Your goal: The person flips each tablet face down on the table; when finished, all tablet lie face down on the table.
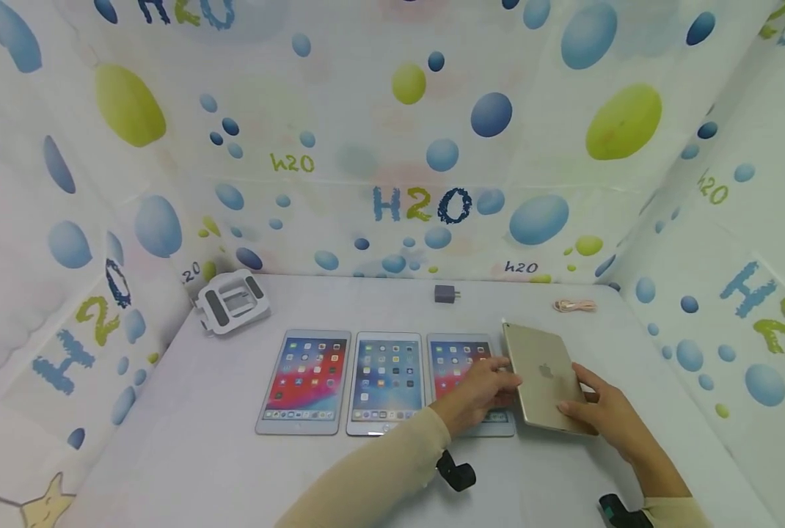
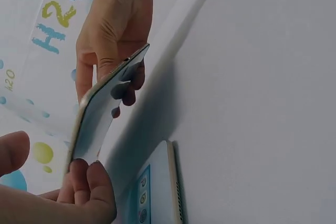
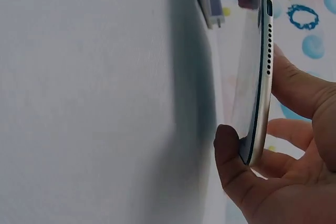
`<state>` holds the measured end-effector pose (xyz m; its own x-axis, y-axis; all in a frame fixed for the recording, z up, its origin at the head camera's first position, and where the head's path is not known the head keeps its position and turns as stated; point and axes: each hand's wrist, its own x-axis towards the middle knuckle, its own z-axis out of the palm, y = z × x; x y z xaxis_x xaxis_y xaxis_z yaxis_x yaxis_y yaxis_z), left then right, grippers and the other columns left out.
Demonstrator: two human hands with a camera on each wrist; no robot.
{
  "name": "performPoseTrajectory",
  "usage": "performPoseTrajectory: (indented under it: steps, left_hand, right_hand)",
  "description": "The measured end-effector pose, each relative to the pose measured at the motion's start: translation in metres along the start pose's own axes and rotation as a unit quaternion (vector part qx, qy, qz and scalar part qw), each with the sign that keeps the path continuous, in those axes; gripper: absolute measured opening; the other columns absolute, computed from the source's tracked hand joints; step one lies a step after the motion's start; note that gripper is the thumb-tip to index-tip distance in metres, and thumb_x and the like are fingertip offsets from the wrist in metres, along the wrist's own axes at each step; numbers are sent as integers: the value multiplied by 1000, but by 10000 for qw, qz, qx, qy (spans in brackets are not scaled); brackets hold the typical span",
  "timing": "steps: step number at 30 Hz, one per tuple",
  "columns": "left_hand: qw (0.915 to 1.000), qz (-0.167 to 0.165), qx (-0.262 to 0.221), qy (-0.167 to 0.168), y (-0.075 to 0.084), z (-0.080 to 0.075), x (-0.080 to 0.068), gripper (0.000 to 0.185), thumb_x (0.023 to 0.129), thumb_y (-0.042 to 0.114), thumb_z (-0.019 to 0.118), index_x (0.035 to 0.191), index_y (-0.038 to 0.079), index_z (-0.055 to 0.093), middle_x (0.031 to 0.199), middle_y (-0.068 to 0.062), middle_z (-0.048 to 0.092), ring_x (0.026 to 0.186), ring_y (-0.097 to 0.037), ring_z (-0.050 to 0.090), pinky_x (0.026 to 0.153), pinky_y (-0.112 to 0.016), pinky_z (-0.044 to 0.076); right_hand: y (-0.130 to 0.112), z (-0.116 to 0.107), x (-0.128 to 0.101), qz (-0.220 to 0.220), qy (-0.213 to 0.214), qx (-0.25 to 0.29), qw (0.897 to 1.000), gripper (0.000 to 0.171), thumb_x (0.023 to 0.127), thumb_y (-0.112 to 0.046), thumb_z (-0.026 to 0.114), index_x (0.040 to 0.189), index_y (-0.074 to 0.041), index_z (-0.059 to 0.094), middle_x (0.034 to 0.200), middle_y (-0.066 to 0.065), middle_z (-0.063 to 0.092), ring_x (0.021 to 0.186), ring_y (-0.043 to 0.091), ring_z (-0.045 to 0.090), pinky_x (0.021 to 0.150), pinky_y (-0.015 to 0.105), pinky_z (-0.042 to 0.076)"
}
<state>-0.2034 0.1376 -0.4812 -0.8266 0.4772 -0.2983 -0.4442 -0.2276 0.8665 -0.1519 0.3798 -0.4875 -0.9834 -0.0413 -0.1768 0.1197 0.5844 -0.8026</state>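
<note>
Hands at lower right of the frame share a gold tablet [image 1: 544,378], tilted back-side up. Left hand [image 1: 481,392] pinches its left edge; right hand [image 1: 607,411] pinches its near right corner, beside three lit tablets [image 1: 387,381].

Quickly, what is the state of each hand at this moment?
Left hand: grips the left edge of the gold tablet, which is tilted up, back side showing.
Right hand: grips the same tablet's right edge.

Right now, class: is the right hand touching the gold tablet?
Touching. The right wrist view shows the right hand pinching the gold tablet at its edge, thumb on one face, fingers behind.
</note>
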Motion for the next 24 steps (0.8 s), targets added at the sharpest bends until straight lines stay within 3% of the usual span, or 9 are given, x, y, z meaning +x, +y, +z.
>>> performPoseTrajectory:
  steps: [8, 14, 24]
  left_hand:
    - [9994, -312, 42, 111, -1, -3, -3, 35, 87, 8, 64, 120, -4, 57, 103, -17, 64, 84, -21, 61, 89, -40, 52]
    - [9981, -586, 206, 47, 3, -1, -6, 54, 88, 17, 67, 136, 2, 48, 108, -16, 60, 92, -26, 60, 96, -44, 48]
    - [9973, -685, 16, -276, 5, -5, -5, 62, 90, 21, 65, 143, 2, 39, 124, -18, 56, 107, -31, 58, 103, -49, 41]
  right_hand:
    - [3, -5, 5, 61, -10, -750, 9972, 99, 83, -47, 71, 153, -2, 17, 150, 32, 27, 131, 54, 31, 99, 62, 37]
    - [-5, -7, 7, 301, -14, -1379, 9900, 103, 81, -49, 72, 149, 7, 19, 143, 40, 31, 132, 55, 27, 100, 66, 32]
    - [-8, -3, 14, 755, -84, -1427, 9868, 104, 82, -45, 72, 148, 11, 14, 146, 39, 21, 135, 56, 19, 104, 66, 26]
